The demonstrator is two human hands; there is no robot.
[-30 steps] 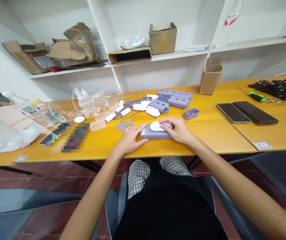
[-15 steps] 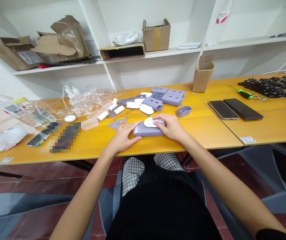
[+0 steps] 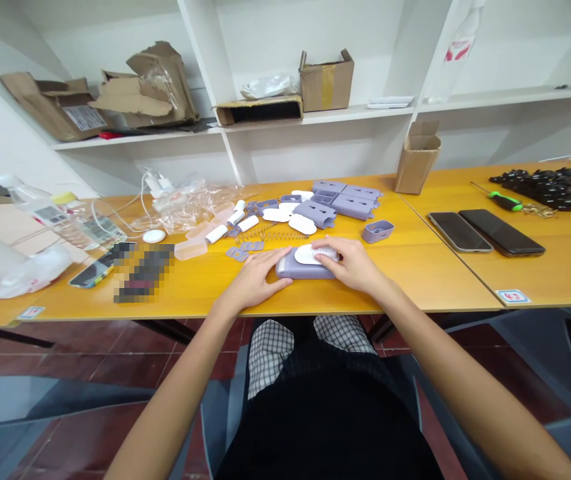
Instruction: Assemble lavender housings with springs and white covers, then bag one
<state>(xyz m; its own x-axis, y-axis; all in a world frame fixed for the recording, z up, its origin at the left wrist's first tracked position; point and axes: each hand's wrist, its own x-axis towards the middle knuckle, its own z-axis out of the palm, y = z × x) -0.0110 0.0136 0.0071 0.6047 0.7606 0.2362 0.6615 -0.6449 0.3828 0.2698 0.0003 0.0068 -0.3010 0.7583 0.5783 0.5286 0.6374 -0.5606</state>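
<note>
A purple plastic case (image 3: 299,269) with a perforated side lies flat near the table's front edge. My left hand (image 3: 254,281) grips its left end, thumb at the front and fingers behind. On top of the case rests a white oval piece (image 3: 306,254), its right part textured. My right hand (image 3: 356,264) has thumb and fingers closed on this piece and covers the right end of the case. Just beyond lie coil springs (image 3: 285,235), small purple plates (image 3: 245,249) and more white oval pieces (image 3: 302,224).
Behind are several purple shells (image 3: 355,205), a purple cup-like part (image 3: 378,231), white cylinders (image 3: 216,234) and translucent pink sleeves (image 3: 191,249). Two phones (image 3: 502,232), a screwdriver (image 3: 506,201) and a cardboard box (image 3: 418,160) stand or lie right. Plastic wrap (image 3: 190,203) is at left.
The camera view has turned slightly left, so everything sits further right in the picture. Both hands keep their hold on the case and the white piece, with little visible movement.
</note>
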